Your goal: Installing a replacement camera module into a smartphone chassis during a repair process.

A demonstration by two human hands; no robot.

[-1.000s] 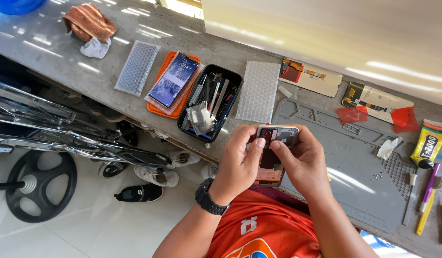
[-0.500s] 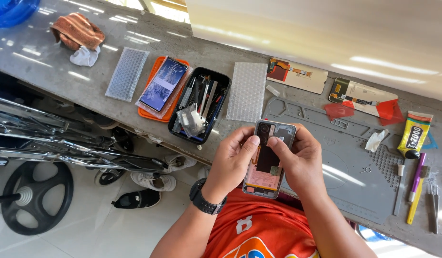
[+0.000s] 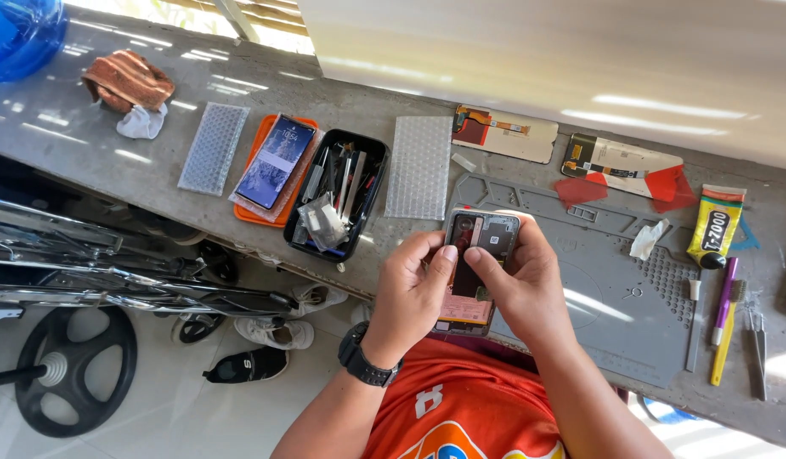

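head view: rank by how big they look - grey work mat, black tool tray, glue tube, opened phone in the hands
1. grey work mat
2. black tool tray
3. opened phone, about alike with the tray; it is held nearer the camera, so unsure
4. glue tube

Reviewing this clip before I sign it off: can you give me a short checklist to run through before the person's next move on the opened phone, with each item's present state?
1. Opened phone held by both hands: ok; left hand and right hand grip its sides.
2. Thumbs on the phone's inside: ok; both thumbs press near its upper middle.
3. Phone over the grey work mat: not ok; it is held at the bench edge, partly above the lap.
4. Tools within view: ok; black tool tray lies to the left, tweezers to the right.
5. Glue tube capped: ok; black cap on.
6. Inner parts seated: cannot tell; too small.
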